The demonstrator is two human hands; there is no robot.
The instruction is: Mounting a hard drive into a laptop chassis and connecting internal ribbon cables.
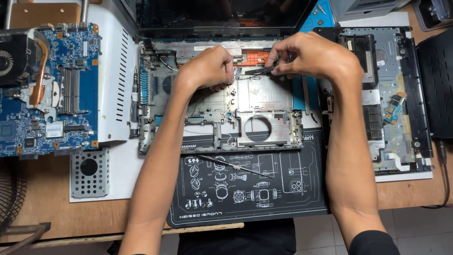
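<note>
Black strip part [258,71] pinched in right hand [314,56] grip; left hand [207,68] grip curled, pressing laptop chassis [264,99].

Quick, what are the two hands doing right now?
Left hand: curled shut, resting on the open laptop chassis; whether it holds anything cannot be told.
Right hand: closed, pinching a thin black part.

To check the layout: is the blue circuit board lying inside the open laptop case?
No, the blue circuit board lies left of the laptop case.
</note>
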